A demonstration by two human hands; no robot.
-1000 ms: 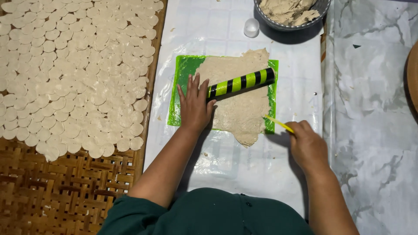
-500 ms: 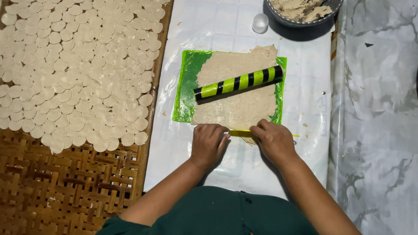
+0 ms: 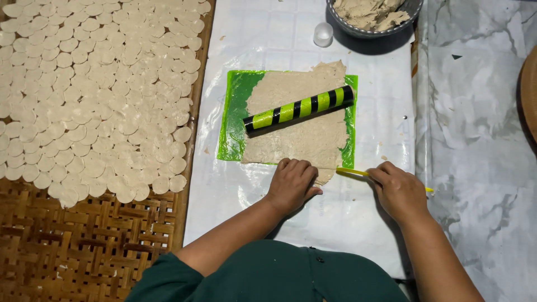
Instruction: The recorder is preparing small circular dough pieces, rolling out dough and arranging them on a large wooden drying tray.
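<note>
While the left hand (image 3: 292, 184) presses, fingers curled, on the near edge of the flattened dough sheet (image 3: 299, 126), the right hand (image 3: 398, 190) pinches a thin yellow stick (image 3: 353, 172), its tip touching the dough at 3 o'clock of the left hand. A green-and-black striped roller (image 3: 299, 108) lies across the dough on a green mat (image 3: 235, 120). Cut dough rounds (image 3: 95, 89) cover a woven tray (image 3: 78, 246) at 9 o'clock; a bowl of dough (image 3: 372, 14) sits at 12 o'clock.

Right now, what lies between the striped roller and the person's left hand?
In the head view, only flattened dough on the green mat lies between the striped roller and the left hand.
</note>
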